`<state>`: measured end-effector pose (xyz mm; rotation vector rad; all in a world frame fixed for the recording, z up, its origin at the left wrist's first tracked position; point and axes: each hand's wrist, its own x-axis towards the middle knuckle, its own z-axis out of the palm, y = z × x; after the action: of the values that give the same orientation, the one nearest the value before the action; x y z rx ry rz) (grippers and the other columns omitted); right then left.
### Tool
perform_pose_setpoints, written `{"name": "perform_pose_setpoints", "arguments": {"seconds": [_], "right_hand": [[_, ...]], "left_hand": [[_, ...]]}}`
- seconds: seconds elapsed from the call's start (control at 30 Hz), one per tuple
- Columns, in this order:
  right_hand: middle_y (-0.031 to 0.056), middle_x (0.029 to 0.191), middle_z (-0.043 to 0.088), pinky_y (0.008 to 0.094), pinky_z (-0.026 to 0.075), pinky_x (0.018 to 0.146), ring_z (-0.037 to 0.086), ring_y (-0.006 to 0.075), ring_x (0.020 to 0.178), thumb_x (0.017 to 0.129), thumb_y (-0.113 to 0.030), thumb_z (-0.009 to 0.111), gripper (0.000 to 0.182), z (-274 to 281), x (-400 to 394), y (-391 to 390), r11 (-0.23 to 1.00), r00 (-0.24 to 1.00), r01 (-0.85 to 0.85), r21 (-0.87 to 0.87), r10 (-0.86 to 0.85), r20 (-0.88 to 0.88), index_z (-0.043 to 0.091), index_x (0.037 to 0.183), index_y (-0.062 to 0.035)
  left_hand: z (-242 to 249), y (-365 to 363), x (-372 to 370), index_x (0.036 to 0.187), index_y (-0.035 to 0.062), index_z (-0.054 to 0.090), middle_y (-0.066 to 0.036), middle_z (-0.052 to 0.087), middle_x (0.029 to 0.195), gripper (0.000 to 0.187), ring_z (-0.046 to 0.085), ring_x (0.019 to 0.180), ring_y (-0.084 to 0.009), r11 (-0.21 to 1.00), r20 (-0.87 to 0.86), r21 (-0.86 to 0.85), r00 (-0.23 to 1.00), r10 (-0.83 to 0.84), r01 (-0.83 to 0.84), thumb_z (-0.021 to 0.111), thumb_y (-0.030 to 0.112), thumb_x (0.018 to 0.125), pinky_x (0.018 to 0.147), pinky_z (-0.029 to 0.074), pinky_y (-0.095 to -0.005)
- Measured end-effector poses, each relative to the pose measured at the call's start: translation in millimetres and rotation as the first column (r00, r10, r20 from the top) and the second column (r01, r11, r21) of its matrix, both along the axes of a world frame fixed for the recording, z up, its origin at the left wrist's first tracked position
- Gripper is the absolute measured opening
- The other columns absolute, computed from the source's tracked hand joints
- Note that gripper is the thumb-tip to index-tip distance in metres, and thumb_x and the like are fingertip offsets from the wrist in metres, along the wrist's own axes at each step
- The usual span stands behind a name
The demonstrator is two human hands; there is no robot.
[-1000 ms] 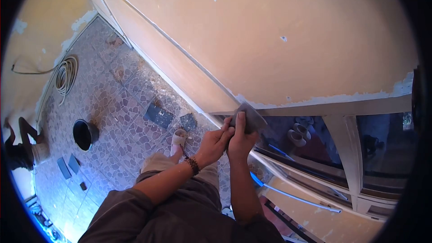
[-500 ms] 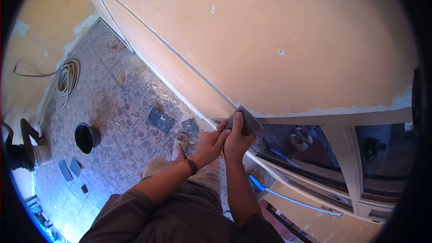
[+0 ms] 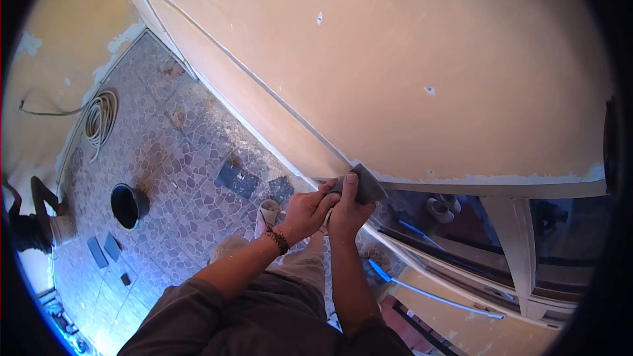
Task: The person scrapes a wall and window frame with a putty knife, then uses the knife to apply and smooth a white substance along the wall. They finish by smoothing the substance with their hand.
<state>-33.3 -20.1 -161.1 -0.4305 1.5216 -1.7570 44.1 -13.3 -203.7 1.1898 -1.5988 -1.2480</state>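
My right hand [image 3: 348,216] is closed around a flat, dark grey rectangular piece [image 3: 370,188], thumb pressed along its face. That piece lies against the lower edge of the beige wall [image 3: 395,112], where a white patched strip runs above the window frame. Close beside it, my left hand [image 3: 306,214], with a beaded bracelet [image 3: 279,242] at the wrist, is closed, its fingertips right at the grey piece's left edge. Whatever sits inside the left fingers is hidden.
On the patterned tile floor [image 3: 178,178] are a black bucket [image 3: 129,206], a coiled hose [image 3: 100,118] and several dark flat pieces [image 3: 237,179]. A blue-ended pole [image 3: 438,298] lies below the window [image 3: 455,224]. Another person [image 3: 33,224] is at far left.
The view has shifted slightly, so the wall and window sit a little lower and further right. Both hands keep their hold, with the grey piece slightly lower in view.
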Motion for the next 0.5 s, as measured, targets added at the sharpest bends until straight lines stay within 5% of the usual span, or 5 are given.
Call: {"name": "perform_pose_setpoints", "arguments": {"seconds": [0.17, 0.33, 0.43, 0.5], "right_hand": [[0.0108, 0.082, 0.066, 0.0301, 0.055, 0.065, 0.066, 0.0196, 0.071, 0.09, -0.014, 0.064, 0.019, 4, -2, 9, 0.998, 0.996, -0.066, -0.01, 0.066, 0.058, 0.061, 0.091, 0.0047], [0.0107, 0.08, 0.065, 0.0326, 0.053, 0.073, 0.065, 0.0205, 0.077, 0.093, -0.025, 0.061, 0.028, -1, 5, 21, 0.993, 0.991, -0.116, 0.027, 0.114, 0.066, 0.059, 0.089, 0.0029], [0.0093, 0.077, 0.064, 0.034, 0.052, 0.076, 0.065, 0.0212, 0.076, 0.096, -0.03, 0.056, 0.032, -4, 11, 32, 0.987, 0.986, -0.159, 0.014, 0.158, 0.051, 0.056, 0.088, 0.0008], [0.0082, 0.075, 0.062, 0.0329, 0.052, 0.072, 0.064, 0.0201, 0.072, 0.097, -0.033, 0.053, 0.033, -6, 14, 38, 0.989, 0.988, -0.141, -0.033, 0.143, 0.061, 0.054, 0.089, -0.0008]], "left_hand": [[-2, -2, 4, 0.093, 0.0066, 0.069, -0.018, 0.062, 0.068, 0.02, 0.062, 0.061, -0.0344, 0.998, -0.027, 0.033, 0.998, -0.055, 0.056, 0.057, 0.023, 0.092, 0.054, 0.048, -0.0397], [8, 9, 14, 0.09, 0.0022, 0.063, -0.019, 0.061, 0.069, 0.019, 0.063, 0.063, -0.0332, 0.988, -0.065, 0.135, 0.996, -0.06, 0.069, 0.055, 0.02, 0.093, 0.056, 0.047, -0.0378], [36, 15, 18, 0.085, -0.0008, 0.057, -0.016, 0.06, 0.066, 0.02, 0.064, 0.06, -0.0261, 0.971, -0.143, 0.233, 0.989, -0.02, 0.053, 0.055, 0.017, 0.093, 0.057, 0.047, -0.0356], [29, 21, 20, 0.085, -0.002, 0.056, -0.014, 0.06, 0.066, 0.019, 0.062, 0.063, -0.0201, 0.994, -0.175, 0.104, 0.984, 0.038, -0.02, 0.056, 0.016, 0.092, 0.059, 0.047, -0.0337]]}}
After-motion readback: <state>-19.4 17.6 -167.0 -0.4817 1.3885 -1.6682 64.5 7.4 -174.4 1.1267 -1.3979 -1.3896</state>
